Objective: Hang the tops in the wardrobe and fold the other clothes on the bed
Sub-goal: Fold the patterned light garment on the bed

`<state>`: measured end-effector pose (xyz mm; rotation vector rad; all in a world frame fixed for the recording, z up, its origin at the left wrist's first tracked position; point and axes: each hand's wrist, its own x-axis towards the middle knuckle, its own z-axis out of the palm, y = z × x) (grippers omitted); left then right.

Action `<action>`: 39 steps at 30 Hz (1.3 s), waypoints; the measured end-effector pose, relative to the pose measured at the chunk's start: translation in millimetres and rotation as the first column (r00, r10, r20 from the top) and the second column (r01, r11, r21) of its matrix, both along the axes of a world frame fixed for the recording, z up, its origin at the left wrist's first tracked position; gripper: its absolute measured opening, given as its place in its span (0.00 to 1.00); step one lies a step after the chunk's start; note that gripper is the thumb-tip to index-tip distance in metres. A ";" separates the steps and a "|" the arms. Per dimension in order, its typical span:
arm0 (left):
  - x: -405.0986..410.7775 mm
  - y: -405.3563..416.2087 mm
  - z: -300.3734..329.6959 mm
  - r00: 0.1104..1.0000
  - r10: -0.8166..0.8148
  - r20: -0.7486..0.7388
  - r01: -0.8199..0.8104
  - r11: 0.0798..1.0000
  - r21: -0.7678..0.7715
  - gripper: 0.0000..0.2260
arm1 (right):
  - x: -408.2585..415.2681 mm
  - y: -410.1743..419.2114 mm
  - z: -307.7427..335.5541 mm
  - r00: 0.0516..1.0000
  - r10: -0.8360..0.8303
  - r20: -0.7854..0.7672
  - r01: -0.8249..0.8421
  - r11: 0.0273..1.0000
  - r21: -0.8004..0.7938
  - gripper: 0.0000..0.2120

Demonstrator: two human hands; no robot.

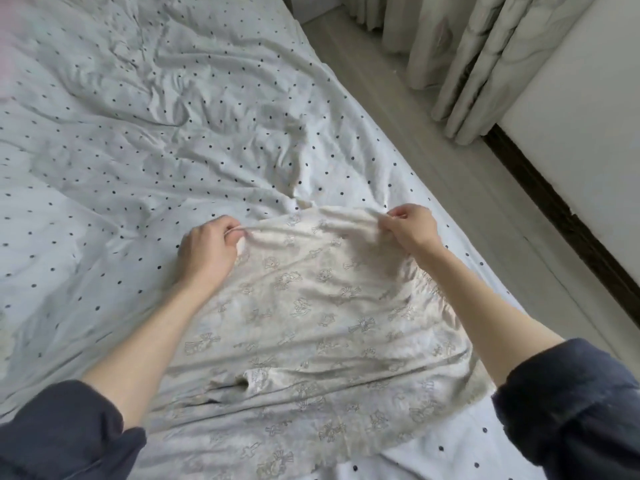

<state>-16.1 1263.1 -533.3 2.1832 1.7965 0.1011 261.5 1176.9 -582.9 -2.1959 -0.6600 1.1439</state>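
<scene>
1. Both hands pinching the far edge of one cream printed garment (311,323): left hand (207,251) curled round the left corner, right hand (412,230) nipping the right corner between thumb and fingers, edge pulled taut between them.
2. Held wide apart like this, probably to keep the cloth flat and square for a fold.
3. Rest of the garment spread on the bed (138,133), trailing from the hands back toward the body, between the two forearms.
4. Near end lying rumpled by the dark sleeves (62,431), with a small gap or opening in the cloth there; kind of garment unclear.
5. Likely step: fold on the bed, far edge to be drawn over the near part.
6. Beyond the right hand: floor (433,116) and curtains (485,57); wardrobe not in sight.
</scene>
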 end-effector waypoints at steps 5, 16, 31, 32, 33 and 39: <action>13.9 16.6 -11.3 0.999 0.020 -0.036 -0.020 1.000 -0.021 0.07 | 11.7 3.7 2.4 0.980 0.004 0.200 0.011 0.997 -0.074 0.11; -115.1 -39.0 -2.0 0.955 0.113 -0.273 -0.112 0.994 0.019 0.15 | -121.3 -29.0 21.9 0.683 0.562 0.467 -0.574 0.808 -0.133 0.17; -368.5 -123.7 68.1 0.800 0.172 -0.575 -0.096 0.982 0.161 0.31 | -400.0 -28.9 86.6 0.290 0.785 0.547 -0.935 0.355 -0.014 0.21; -386.2 -123.5 71.0 0.767 0.130 -0.629 -0.063 0.990 0.129 0.34 | -417.8 -26.4 89.7 0.279 0.781 0.558 -0.940 0.342 -0.009 0.21; -397.9 -123.7 71.2 0.727 0.080 -0.682 -0.036 0.996 0.079 0.36 | -432.3 -25.0 91.7 0.266 0.781 0.565 -0.946 0.325 -0.005 0.22; -469.8 -106.3 73.7 0.838 0.050 -0.544 0.122 0.953 0.276 0.22 | -524.3 -5.6 95.3 0.169 0.794 0.583 -0.962 0.261 -0.077 0.23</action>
